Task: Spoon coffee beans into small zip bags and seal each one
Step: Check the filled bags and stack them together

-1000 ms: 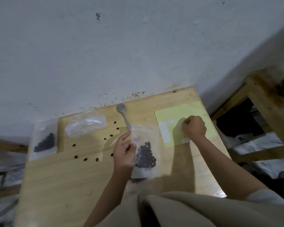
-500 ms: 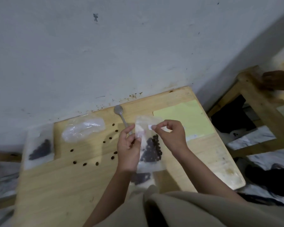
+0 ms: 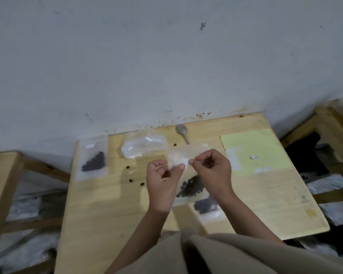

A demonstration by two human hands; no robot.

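Both hands mid-frame are pinching zip bag (image 3: 186, 155) top: left hand (image 3: 162, 186) grip on left edge, right hand (image 3: 213, 175) grip holding small white sticker (image 3: 185, 161). Beans (image 3: 192, 186) sitting low.

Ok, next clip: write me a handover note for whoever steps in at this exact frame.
Left hand pinches the held zip bag at its left side; right hand pinches a small white label against it.
The bag holds beans and is lifted over the wooden table. A filled bag lies far left; another lies under the hands. The spoon rests near the wall, by the crumpled clear bag; loose beans are scattered.
Left: finish the label, confirm the seal (not discernible), set the bag down.
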